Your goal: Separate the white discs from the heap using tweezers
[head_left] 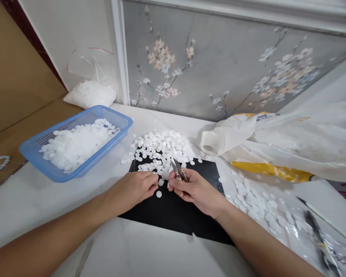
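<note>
right hand [197, 189]: holding metal snips [178, 170] | left hand [137, 187]: curled, near white discs [168, 144]

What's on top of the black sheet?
White discs lie on the black sheet, heaped over part of its far edge. Your right hand holds metal snips over it. What lies beneath the discs and your left hand can't be seen.

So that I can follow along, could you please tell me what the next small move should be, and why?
Perhaps bring the left hand nearer the snips: the right hand holds them with blades pointing toward the white discs, and a gap separates the two hands. I can't tell whether the left hand pinches anything.
</note>
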Demonstrator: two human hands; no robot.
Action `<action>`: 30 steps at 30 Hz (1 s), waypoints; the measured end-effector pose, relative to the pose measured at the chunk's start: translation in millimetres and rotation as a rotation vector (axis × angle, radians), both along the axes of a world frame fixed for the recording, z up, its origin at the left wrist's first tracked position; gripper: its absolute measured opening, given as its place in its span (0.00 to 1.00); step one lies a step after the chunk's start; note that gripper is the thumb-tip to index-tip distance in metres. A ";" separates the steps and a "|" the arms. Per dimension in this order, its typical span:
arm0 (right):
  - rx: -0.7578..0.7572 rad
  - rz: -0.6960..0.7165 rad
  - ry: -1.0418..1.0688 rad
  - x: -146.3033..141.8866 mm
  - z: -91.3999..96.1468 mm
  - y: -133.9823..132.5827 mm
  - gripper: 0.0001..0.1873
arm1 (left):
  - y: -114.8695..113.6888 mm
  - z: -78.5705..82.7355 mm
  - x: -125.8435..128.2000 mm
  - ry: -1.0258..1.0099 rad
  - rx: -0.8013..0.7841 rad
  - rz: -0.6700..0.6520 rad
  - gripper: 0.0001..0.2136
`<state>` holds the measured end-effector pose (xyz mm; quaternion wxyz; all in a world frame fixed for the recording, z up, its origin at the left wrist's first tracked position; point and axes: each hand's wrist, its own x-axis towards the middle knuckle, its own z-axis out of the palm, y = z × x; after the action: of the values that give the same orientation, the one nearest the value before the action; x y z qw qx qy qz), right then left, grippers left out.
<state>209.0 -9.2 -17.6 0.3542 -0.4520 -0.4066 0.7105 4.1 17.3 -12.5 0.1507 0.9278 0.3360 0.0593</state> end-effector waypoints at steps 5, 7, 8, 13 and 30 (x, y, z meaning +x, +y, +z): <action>0.049 0.025 -0.097 0.3 -5.3 -1.9 0.10 | 1.3 4.9 -1.1 -0.026 -0.093 0.013 0.07; 0.097 0.036 -0.133 0.0 -5.0 -1.9 0.11 | 2.5 3.5 -0.6 -0.003 -0.046 -0.022 0.07; 0.124 0.041 -0.151 0.4 -3.9 -1.4 0.13 | 3.4 2.5 -0.3 0.004 -0.019 -0.041 0.08; 0.294 0.119 -0.276 11.8 16.7 -3.2 0.19 | 11.9 -0.8 -2.0 -0.085 -0.069 -0.072 0.06; 0.548 0.447 -0.973 -14.0 9.9 -144.6 0.11 | 13.7 9.2 1.4 -0.141 -0.189 0.077 0.05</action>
<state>195.0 -153.8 -7.7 0.0732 -0.5211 -0.7757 0.3484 5.6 31.1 -3.2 0.2583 0.8895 0.3639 0.0985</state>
